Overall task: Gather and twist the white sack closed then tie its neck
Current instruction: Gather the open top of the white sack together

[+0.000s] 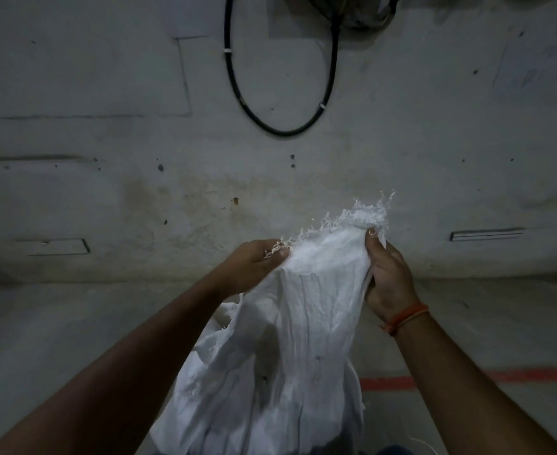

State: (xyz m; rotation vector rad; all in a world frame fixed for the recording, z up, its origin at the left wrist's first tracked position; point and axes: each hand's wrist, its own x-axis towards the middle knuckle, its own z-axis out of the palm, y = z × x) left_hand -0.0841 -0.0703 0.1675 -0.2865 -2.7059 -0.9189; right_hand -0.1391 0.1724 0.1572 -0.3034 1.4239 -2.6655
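In front of a stained grey wall (402, 126), mid-frame: both hands are up on the mouth of the white sack (287, 339).

Left hand (254, 266): fingers curled in, thumb pressed down on the frayed top edge (336, 218) at its left end. The cloth is pinched between thumb and curled fingers; loose threads stick out of the grip. Fingertips are mostly hidden behind the cloth, so I can't tell how many are on it.

Right hand (390, 277): wrapped round a bunched fold of the sack's right side. The thumb runs up along the cloth, nail showing near the top edge, and the fingers are curled behind the fabric, out of sight. An orange thread band (405, 316) sits on that wrist.

Sack position: the mouth is stretched between the two hands, right corner higher than the left, frayed fringe standing above the right thumb. The neck is loosely gathered, not twisted and not tied. The body hangs down between the forearms to the bottom of frame, wrinkled, lower end cut off from view.

Background: a black cable loop (280, 93) hangs on the wall above the hands. A red line (467, 377) runs across the floor (73, 323) on the right, beyond the right forearm. A thin white string (423, 443) shows at the bottom edge, right of the sack.
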